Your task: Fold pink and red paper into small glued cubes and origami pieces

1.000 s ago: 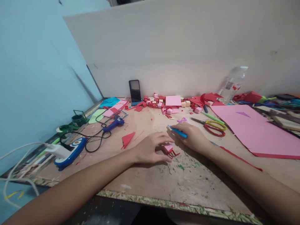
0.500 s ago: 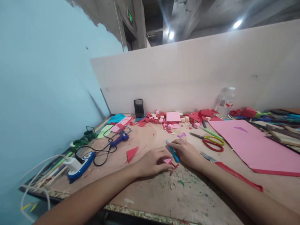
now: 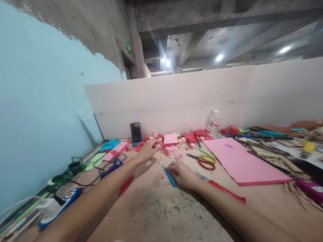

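My left hand (image 3: pixel 148 151) is stretched forward to a heap of small red and pink cubes (image 3: pixel 161 143) at the back of the wooden table (image 3: pixel 156 215). Its fingers are pinched, with a small pink cube (image 3: pixel 157 145) at the fingertips. Nearer to me, my right hand (image 3: pixel 182 174) rests on the table, closed round a blue cutter (image 3: pixel 168 175) that points towards me and to the left. A square pink sheet (image 3: pixel 171 138) lies just right of the heap.
Scissors with red and yellow handles (image 3: pixel 205 161) and a large pink sheet (image 3: pixel 239 161) lie to the right. A phone (image 3: pixel 135 132) leans on the white board; a bottle (image 3: pixel 214 122) stands beside red scraps. A blue glue gun (image 3: pixel 111 167), cables and a blue power strip (image 3: pixel 63 201) lie left.
My left hand has left the middle of the table and gone forward to the cube heap, taking the pink cube along. The camera has tilted up. My right hand keeps the cutter.
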Motion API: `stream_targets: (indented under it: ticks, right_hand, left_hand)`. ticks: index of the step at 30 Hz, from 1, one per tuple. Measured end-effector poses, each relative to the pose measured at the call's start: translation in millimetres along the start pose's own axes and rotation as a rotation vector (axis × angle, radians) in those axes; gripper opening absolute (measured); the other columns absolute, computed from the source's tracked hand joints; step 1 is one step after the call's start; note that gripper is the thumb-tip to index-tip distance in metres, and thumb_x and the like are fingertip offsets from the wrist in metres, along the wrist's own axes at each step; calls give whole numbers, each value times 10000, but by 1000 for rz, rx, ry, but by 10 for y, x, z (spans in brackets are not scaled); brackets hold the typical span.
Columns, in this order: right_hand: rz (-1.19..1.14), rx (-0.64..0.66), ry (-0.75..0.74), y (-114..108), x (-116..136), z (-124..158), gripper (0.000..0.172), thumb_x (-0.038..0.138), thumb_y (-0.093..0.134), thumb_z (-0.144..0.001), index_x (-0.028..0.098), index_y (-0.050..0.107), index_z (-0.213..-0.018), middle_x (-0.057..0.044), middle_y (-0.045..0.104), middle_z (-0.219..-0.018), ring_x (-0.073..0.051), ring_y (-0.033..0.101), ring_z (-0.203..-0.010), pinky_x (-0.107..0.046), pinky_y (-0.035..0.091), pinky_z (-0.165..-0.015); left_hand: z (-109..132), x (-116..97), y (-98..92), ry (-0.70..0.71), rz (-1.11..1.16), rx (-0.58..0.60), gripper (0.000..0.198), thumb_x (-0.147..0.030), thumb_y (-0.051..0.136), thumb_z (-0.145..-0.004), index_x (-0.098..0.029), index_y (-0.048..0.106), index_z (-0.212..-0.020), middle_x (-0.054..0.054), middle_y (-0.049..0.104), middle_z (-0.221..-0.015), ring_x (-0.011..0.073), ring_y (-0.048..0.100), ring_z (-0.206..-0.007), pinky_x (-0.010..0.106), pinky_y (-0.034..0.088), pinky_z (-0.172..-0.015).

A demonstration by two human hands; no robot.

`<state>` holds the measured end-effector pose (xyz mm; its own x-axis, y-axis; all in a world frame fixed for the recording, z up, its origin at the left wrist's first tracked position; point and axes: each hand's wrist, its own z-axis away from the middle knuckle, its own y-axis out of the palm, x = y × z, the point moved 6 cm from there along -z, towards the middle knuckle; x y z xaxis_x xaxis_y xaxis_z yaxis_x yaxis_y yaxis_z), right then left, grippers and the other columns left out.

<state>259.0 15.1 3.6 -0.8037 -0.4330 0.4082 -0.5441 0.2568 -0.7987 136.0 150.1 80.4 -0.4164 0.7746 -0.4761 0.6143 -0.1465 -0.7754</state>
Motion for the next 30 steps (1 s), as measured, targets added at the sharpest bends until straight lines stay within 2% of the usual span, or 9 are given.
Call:
stream_targets:
  ticks: [4,9,12,18,21,23,27,30]
  right_hand:
    - [7,2,-7,-8,-2,-10,287,111,557,-960,204,794,-1090,-77,780,-1065,-217,704,-990,-285,492,-898]
    - [15,5,-3,4,-33,-26,307,85,564,-936,206,790,-1104,-78,779,-1084,-227,696,-1029,-294,485,-936]
    - [14,10,7,5,-48,-31,295,88,575,-932,209,788,-1097,-78,778,-1095,-236,685,-1050,-307,481,-957]
    - [11,16,7,16,-49,-23,296,96,559,-947,204,784,-1108,-75,776,-1107,-234,689,-1024,-307,481,-934]
    - [20,4,17,29,-54,-18,295,110,555,-959,196,778,-1132,-84,772,-1117,-247,684,-1046,-324,480,-936]
    - [30,1,22,36,-50,-17,285,124,554,-971,196,776,-1134,-90,768,-1111,-250,681,-1047,-325,480,-926]
    - [45,12,24,42,-25,-16,269,129,549,-982,202,778,-1103,-93,761,-1073,-250,673,-1027,-326,473,-913]
    - [52,15,30,39,-16,-16,285,102,542,-972,200,772,-1107,-93,755,-1077,-252,661,-1026,-332,468,-920]
  left_hand:
    - [-359,121,329,-56,-106,13,342,-358,649,-1010,-162,633,-1290,114,651,-1298,254,670,-1115,470,588,-947]
    - [-432,198,731,-118,-222,55,359,-363,651,-1008,-166,625,-1307,118,640,-1320,260,664,-1130,477,586,-954]
    - [-437,246,826,-134,-261,84,363,-367,654,-1005,-170,626,-1309,121,632,-1339,267,654,-1153,488,577,-972]
    - [-467,336,898,-154,-213,107,350,-358,651,-1008,-172,629,-1304,118,638,-1327,258,662,-1133,475,585,-958]
    - [-557,423,884,-162,-142,111,359,-361,657,-1005,-162,627,-1303,113,647,-1304,257,672,-1108,463,596,-932]
    - [-676,516,804,-175,-105,100,357,-360,654,-1007,-163,626,-1304,113,648,-1302,253,674,-1099,457,599,-925]
    - [-967,762,454,-231,-121,11,370,-358,656,-1006,-160,618,-1315,117,645,-1306,256,673,-1108,466,597,-930]
    - [-1096,919,196,-263,-187,-65,371,-359,657,-1005,-163,618,-1317,118,639,-1319,260,667,-1123,473,592,-942]
